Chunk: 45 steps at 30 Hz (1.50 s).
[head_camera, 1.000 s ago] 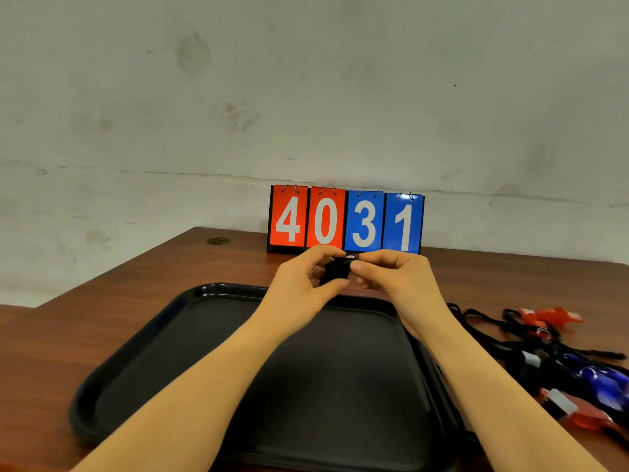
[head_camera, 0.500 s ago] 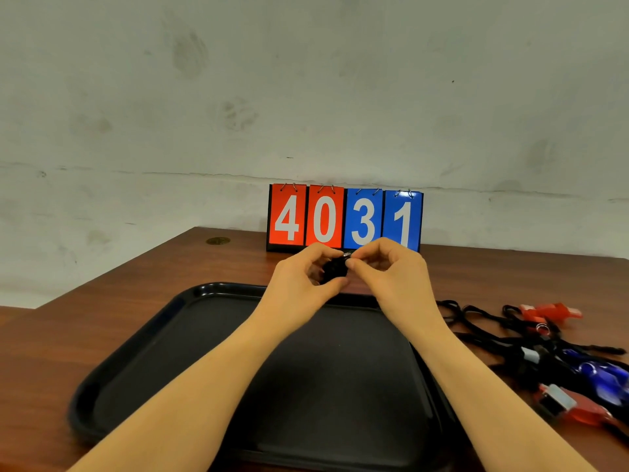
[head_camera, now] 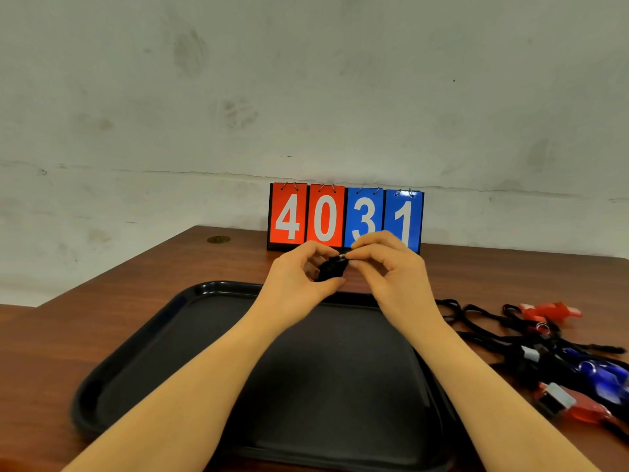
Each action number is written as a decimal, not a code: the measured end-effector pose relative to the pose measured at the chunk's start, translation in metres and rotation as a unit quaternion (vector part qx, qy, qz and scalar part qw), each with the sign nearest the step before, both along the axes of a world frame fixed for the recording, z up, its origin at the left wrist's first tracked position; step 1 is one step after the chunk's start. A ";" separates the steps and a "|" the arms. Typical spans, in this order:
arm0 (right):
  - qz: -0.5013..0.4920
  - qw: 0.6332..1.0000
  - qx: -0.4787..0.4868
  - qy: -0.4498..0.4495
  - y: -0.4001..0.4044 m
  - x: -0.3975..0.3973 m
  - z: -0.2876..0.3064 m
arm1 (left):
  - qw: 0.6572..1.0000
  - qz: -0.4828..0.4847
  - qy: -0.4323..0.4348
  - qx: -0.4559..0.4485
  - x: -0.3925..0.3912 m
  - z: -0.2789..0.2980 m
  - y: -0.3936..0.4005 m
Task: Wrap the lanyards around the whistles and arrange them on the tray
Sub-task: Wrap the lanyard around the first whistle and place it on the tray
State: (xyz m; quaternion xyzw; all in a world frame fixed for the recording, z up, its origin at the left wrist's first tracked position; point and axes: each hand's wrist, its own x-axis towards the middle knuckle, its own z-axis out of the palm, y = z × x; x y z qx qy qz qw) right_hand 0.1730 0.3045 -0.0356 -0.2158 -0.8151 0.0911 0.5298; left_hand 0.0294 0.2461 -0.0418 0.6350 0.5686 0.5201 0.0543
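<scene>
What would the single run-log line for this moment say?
left hand: grips black whistle | right hand: pinches its ring end | tray: no whistle on it | other whistles: on table, right of tray

Left hand and right hand meet, each grip pinched.

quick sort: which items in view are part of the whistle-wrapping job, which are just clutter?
Job:
- black whistle, held over the tray by left hand and right hand
- black tray
- red whistle, blue whistle, second red whistle and tangled black lanyards at right

Lying about:
- flip scoreboard reading 4031
- brass disc in the tabletop
</scene>
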 end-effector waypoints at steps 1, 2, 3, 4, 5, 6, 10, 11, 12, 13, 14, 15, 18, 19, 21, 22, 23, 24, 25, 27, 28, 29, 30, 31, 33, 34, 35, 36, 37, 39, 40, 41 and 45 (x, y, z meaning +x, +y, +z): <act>-0.006 1.000 0.018 -0.001 0.001 0.000 -0.001 | 1.000 0.000 0.000 -0.001 0.000 0.000 0.000; -0.012 0.999 0.031 -0.005 0.002 0.000 -0.002 | 1.000 -0.002 -0.001 -0.001 0.000 0.000 0.000; -0.019 0.999 0.041 -0.009 0.003 0.001 -0.003 | 1.000 -0.004 -0.001 -0.002 0.000 0.000 -0.001; -0.025 0.998 0.052 -0.013 0.004 0.002 -0.004 | 1.000 -0.006 -0.001 -0.003 0.001 0.000 -0.001; -0.031 0.997 0.063 -0.017 0.005 0.002 -0.005 | 1.000 -0.009 0.001 -0.004 0.001 -0.001 -0.001; -0.035 0.997 0.071 -0.021 0.006 0.002 -0.005 | 1.000 -0.011 0.004 -0.003 0.001 -0.001 -0.001; -0.029 0.997 0.070 -0.022 0.008 0.000 -0.004 | 1.000 -0.026 0.014 -0.005 0.004 -0.003 0.001; -0.031 0.996 0.074 -0.026 0.008 0.000 -0.004 | 0.999 -0.029 0.018 -0.013 0.005 -0.004 0.002; -0.033 0.996 0.078 -0.035 0.008 0.000 -0.005 | 0.999 -0.031 0.026 -0.023 0.005 -0.004 0.003; -0.034 0.995 0.081 -0.045 0.008 -0.001 -0.005 | 0.998 -0.032 0.033 -0.034 0.004 -0.004 0.003; -0.034 0.995 0.080 -0.051 0.009 -0.001 -0.006 | 0.998 -0.036 0.036 -0.045 0.003 -0.005 0.005; -0.031 0.995 0.075 -0.051 0.009 -0.001 -0.006 | 0.997 -0.043 0.034 -0.053 0.003 -0.005 0.005; -0.020 0.997 0.060 -0.038 0.009 -0.001 -0.006 | 0.995 -0.077 -0.007 -0.066 0.005 -0.006 0.007; -0.018 0.997 0.059 -0.039 0.009 -0.001 -0.006 | 0.994 -0.082 -0.026 -0.068 0.005 -0.006 0.007; -0.012 0.997 0.059 -0.046 0.008 -0.002 -0.005 | 0.995 -0.071 -0.046 -0.059 0.004 -0.006 0.009; -0.008 0.997 0.058 -0.048 0.008 -0.002 -0.005 | 0.995 -0.065 -0.053 -0.050 0.004 -0.006 0.011; -0.005 0.997 0.056 -0.050 0.007 -0.003 -0.006 | 0.995 -0.061 -0.062 -0.041 0.004 -0.006 0.011; -0.002 0.997 0.055 -0.053 0.007 -0.004 -0.006 | 0.995 -0.058 -0.071 -0.035 0.004 -0.005 0.011; -0.001 0.997 0.053 -0.056 0.006 -0.004 -0.006 | 0.995 -0.056 -0.078 -0.032 0.004 -0.004 0.010; 0.003 0.997 0.048 -0.062 0.005 -0.005 -0.007 | 0.995 -0.053 -0.085 -0.031 0.004 -0.003 0.010; 0.005 0.997 0.044 -0.062 0.005 -0.005 -0.007 | 0.994 -0.053 -0.088 -0.031 0.004 -0.003 0.010; 0.007 0.997 0.040 -0.060 0.005 -0.005 -0.007 | 0.994 -0.054 -0.091 -0.030 0.004 -0.002 0.010; 0.008 0.998 0.033 -0.055 0.004 -0.005 -0.006 | 0.994 -0.054 -0.093 -0.029 0.004 -0.002 0.010; 0.009 0.998 0.025 -0.049 0.004 -0.005 -0.006 | 0.994 -0.054 -0.096 -0.027 0.004 -0.002 0.009; 0.012 0.999 0.006 -0.036 0.002 -0.004 -0.005 | 0.993 -0.054 -0.102 -0.021 0.005 0.000 0.008; 0.015 0.999 -0.008 -0.028 0.001 -0.004 -0.004 | 0.993 -0.055 -0.102 -0.019 0.005 0.000 0.007; 0.019 0.999 -0.028 -0.021 0.000 -0.004 -0.004 | 0.993 -0.055 -0.102 -0.018 0.006 0.001 0.007; 0.022 0.998 -0.049 -0.015 -0.001 -0.004 -0.004 | 0.993 -0.055 -0.102 -0.018 0.006 0.001 0.007; 0.024 0.997 -0.066 -0.010 -0.002 -0.004 -0.004 | 0.993 -0.054 -0.102 -0.017 0.005 0.001 0.007; 0.026 0.996 -0.082 -0.010 -0.003 -0.004 -0.004 | 0.994 -0.051 -0.099 -0.017 0.005 0.001 0.006; 0.026 0.996 -0.082 -0.014 -0.003 -0.004 -0.004 | 0.994 -0.051 -0.099 -0.017 0.005 0.001 0.006; 0.027 0.996 -0.079 -0.020 -0.003 -0.004 -0.003 | 0.994 -0.050 -0.100 -0.016 0.005 0.001 0.006; 0.036 0.997 -0.056 -0.043 -0.002 -0.005 -0.002 | 0.993 -0.045 -0.107 -0.014 0.002 0.002 0.006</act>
